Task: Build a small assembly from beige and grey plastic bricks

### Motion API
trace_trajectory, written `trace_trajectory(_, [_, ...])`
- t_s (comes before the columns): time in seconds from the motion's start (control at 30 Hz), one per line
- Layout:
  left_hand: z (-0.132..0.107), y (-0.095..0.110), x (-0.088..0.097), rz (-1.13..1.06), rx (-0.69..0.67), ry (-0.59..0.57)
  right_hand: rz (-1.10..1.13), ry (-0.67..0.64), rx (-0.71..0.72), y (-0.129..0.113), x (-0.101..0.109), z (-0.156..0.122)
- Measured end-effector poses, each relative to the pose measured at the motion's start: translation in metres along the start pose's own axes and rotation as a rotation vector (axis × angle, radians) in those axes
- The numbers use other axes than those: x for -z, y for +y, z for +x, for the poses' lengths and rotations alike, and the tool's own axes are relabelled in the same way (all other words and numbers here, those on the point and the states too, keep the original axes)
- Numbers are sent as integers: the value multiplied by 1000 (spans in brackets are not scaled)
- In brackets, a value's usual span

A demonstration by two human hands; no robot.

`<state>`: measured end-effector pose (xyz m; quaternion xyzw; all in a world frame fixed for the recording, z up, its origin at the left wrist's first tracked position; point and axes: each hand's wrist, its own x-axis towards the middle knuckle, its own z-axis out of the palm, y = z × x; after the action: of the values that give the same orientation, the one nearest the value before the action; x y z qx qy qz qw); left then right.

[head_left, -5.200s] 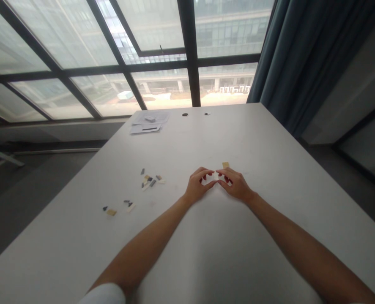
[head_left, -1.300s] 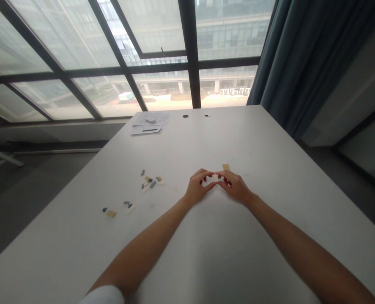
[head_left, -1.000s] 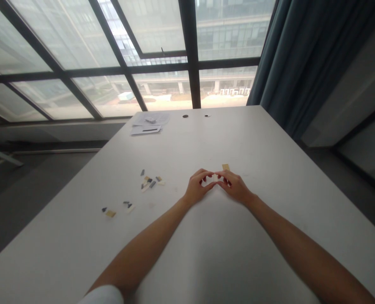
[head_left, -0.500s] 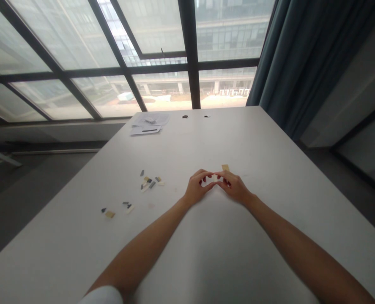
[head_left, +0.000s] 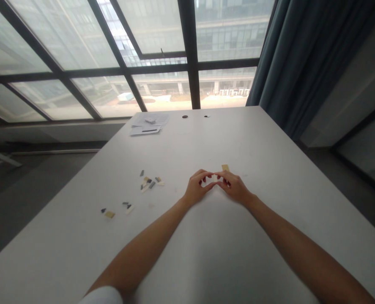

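Between the fingertips of both hands is a small cream-coloured piece (head_left: 215,178), too small to make out in detail. My left hand (head_left: 199,185) pinches its left side with thumb and forefinger. From the other side my right hand (head_left: 233,185) grips it the same way, the two sets of fingertips almost meeting. A tan, ridged flat piece (head_left: 225,167) lies on the table just beyond my right hand, its near edge partly hidden by the fingers.
Left on the white table (head_left: 187,143) lies a loose group of small grey, tan and cream pieces (head_left: 152,184). Nearer me are a tan flat piece (head_left: 110,214) and several dark and cream bits (head_left: 129,206). Papers (head_left: 145,130) rest at the far left edge, by the window.
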<state>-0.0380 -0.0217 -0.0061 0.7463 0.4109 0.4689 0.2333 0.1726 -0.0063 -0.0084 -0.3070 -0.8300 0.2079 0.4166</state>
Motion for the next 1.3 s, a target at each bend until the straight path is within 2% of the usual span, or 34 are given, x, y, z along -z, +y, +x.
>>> trace_trajectory(1.3, [0, 0, 0, -7, 5, -11, 10, 5, -10, 0, 0, -1])
